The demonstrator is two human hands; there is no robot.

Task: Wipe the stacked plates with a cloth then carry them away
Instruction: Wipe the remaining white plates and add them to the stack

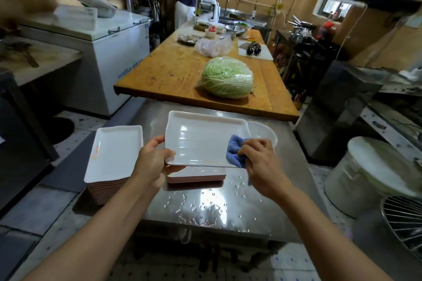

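My left hand point(152, 162) grips the near left corner of a white rectangular plate point(201, 137), held tilted above a short stack of plates point(196, 177) on the steel table point(228, 207). My right hand point(260, 159) clutches a blue cloth point(235, 149) pressed against the plate's near right corner. A taller stack of white plates with pink undersides point(114, 155) stands to the left, hanging over the table's left edge.
Water drops cover the steel table near me. A clear plastic container point(267, 132) sits behind the held plate. Beyond is a wooden table point(173, 70) with a cabbage point(228, 77). A white lidded bucket point(367, 171) stands at right. A person works at the far end.
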